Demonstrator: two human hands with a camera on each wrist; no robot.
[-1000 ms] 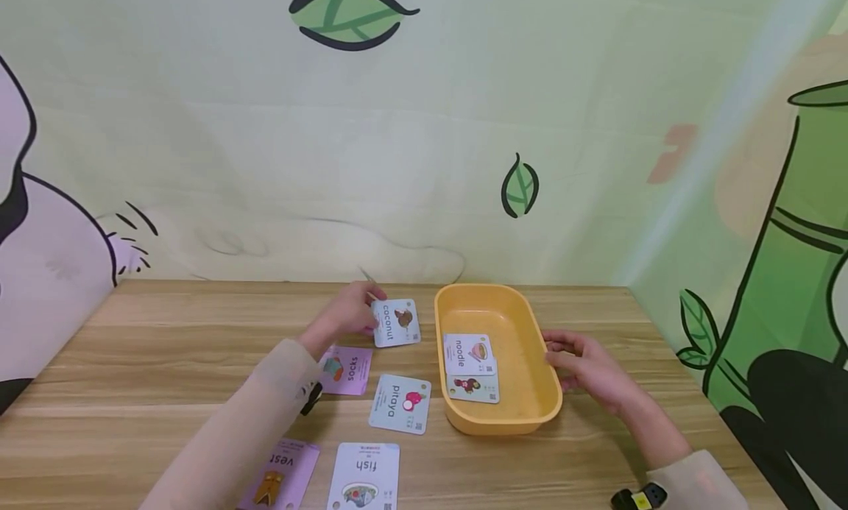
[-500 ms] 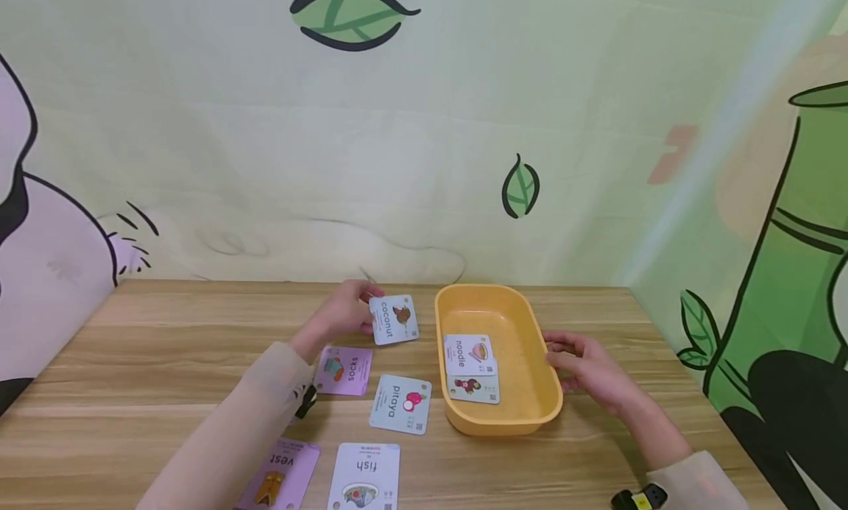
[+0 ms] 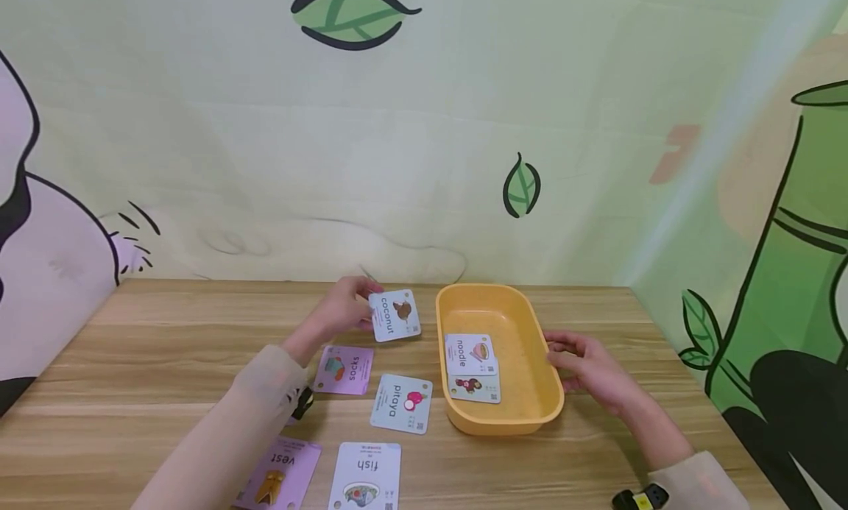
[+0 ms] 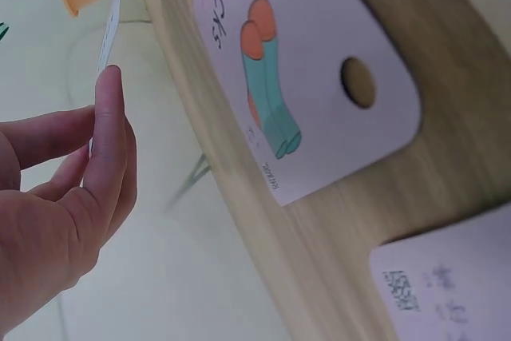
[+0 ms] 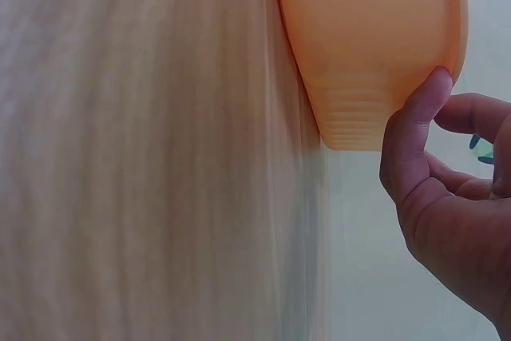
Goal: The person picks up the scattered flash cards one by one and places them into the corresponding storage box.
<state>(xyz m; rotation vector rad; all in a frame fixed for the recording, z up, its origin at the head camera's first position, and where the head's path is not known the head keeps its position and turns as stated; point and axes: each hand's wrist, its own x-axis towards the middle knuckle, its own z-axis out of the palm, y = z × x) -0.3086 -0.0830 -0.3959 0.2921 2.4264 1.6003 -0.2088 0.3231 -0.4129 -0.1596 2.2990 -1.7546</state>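
Note:
My left hand (image 3: 341, 304) pinches the edge of a "coconut" picture card (image 3: 394, 316) and holds it tilted above the table. In the left wrist view that card (image 4: 112, 25) shows nearly edge-on between thumb and fingers. My right hand (image 3: 589, 366) grips the right rim of a yellow plastic bin (image 3: 523, 411); in the right wrist view the thumb (image 5: 427, 101) lies against the bin's wall, and the fingertips are partly hidden. Inside the bin, a "noodle" card (image 3: 470, 354) overlaps another card (image 3: 474, 389) whose word is covered.
Nearer me on the wooden table (image 3: 165, 370) lie a purple "socks" card (image 3: 343, 370), a "pitaya" card (image 3: 401, 403), a "fish" card (image 3: 364, 477) and a purple "vest" card (image 3: 280, 473), partly behind my left sleeve. A printed wall covering (image 3: 298, 164) rises behind the table.
My left hand has raised the coconut card from the table and moved slightly back and left, uncovering more of the socks card. The right hand and the bin have stayed put.

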